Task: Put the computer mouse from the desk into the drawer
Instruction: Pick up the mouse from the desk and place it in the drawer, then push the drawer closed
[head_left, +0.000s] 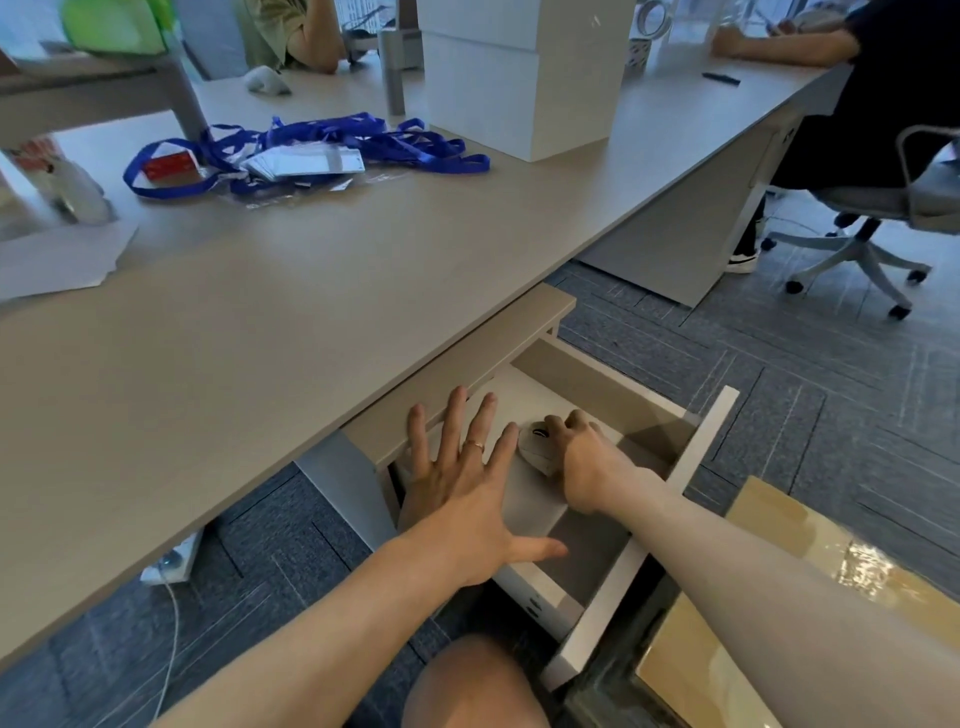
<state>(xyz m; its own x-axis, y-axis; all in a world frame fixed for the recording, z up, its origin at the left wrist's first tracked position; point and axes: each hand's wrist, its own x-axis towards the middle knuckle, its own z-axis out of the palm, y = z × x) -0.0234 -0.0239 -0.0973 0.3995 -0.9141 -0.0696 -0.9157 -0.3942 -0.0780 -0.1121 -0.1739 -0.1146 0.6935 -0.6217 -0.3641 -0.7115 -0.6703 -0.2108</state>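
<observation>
A light beige computer mouse (535, 448) sits inside the pulled-out drawer (685, 473) under the desk (260, 332). My right hand (584, 457) reaches down into the drawer and grips the mouse from its right side, fingers curled over it. My left hand (462, 499) hovers flat over the drawer's left part, fingers spread, a ring on one finger, holding nothing. The drawer's inner floor is pale and otherwise bare where it shows.
Blue lanyards with badge cards (311, 150) lie on the desk, white boxes (519, 78) behind them, papers (57, 260) at left. A cardboard box (779, 597) stands right of the drawer. Two people sit at the far side; an office chair (857, 228) is at right. A power strip (171, 561) lies on the floor.
</observation>
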